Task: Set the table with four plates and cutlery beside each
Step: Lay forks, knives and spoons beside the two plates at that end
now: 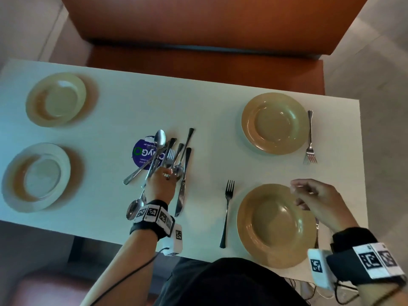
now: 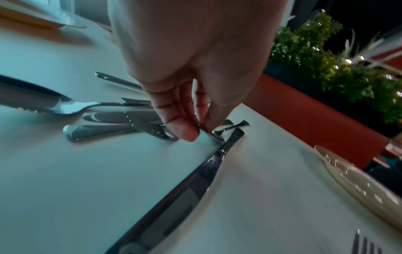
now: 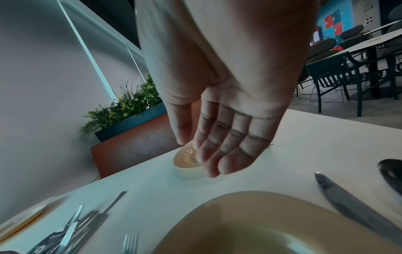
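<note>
Four plates stand on the white table point(image 1: 209, 111): far left point(image 1: 55, 99), near left point(image 1: 36, 177), far right point(image 1: 273, 123) and near right point(image 1: 276, 226). One fork point(image 1: 310, 138) lies right of the far right plate, another fork point(image 1: 227, 213) left of the near right plate. A knife point(image 3: 356, 206) and a spoon point(image 3: 391, 173) lie right of that plate. In the middle is a cutlery pile point(image 1: 167, 155). My left hand point(image 2: 200, 132) reaches into it and pinches a spoon's bowl point(image 2: 215, 134), beside a long knife point(image 2: 195, 185). My right hand point(image 1: 295, 195) hovers over the near right plate, fingers relaxed, holding nothing.
A round purple sticker point(image 1: 141, 153) lies under the pile. A loose spoon point(image 1: 135, 206) sits by my left wrist. An orange bench point(image 1: 198, 40) runs along the far table edge, with a planter point(image 3: 126, 106) behind it. Chairs and tables point(image 3: 348, 77) stand off to the right.
</note>
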Demonstrator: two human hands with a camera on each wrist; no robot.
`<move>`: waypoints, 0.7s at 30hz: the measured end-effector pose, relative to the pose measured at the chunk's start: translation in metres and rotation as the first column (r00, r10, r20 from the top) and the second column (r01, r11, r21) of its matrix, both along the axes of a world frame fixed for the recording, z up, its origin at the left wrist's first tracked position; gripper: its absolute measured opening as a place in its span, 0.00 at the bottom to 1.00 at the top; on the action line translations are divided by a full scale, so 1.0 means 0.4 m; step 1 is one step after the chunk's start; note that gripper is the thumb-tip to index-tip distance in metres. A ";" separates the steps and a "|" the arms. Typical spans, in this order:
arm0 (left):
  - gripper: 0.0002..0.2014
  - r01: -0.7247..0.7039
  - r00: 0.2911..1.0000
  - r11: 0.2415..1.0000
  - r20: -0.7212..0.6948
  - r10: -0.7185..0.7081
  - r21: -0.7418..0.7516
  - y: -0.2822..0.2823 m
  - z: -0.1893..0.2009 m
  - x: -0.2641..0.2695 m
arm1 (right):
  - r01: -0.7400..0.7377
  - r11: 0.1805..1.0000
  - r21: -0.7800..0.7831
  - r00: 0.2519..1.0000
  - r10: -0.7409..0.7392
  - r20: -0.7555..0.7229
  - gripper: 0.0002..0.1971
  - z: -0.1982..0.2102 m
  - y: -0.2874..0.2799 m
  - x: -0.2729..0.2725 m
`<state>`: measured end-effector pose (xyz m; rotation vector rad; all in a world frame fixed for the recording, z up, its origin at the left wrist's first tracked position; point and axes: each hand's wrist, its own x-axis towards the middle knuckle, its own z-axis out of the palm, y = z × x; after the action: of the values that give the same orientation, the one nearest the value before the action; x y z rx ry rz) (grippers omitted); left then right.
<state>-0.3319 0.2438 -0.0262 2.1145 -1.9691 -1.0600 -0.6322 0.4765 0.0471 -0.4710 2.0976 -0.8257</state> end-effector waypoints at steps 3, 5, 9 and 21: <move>0.08 -0.040 0.997 0.995 -0.065 0.045 0.087 -0.025 -0.034 0.035 | -0.010 0.999 -0.040 1.000 0.010 0.012 0.04 0.008 -0.036 0.051; 0.11 -0.062 0.986 0.984 -0.143 0.086 0.164 -0.039 -0.039 0.056 | -0.009 0.999 -0.049 1.000 0.011 0.029 0.04 0.012 -0.054 0.083; 0.14 -0.055 0.951 0.971 -0.283 0.122 0.234 -0.053 0.017 0.066 | -0.048 0.999 -0.006 0.999 0.048 0.015 0.05 -0.009 -0.070 0.125; 0.15 0.017 0.847 0.929 -0.499 0.182 0.369 -0.107 0.028 -0.121 | -0.077 0.995 0.062 0.997 0.075 0.033 0.04 -0.020 -0.032 0.206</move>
<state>-0.3804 0.2010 -0.0151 1.7434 -1.4880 -1.8621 -0.5496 0.4635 0.0390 -0.4981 2.0585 -0.7163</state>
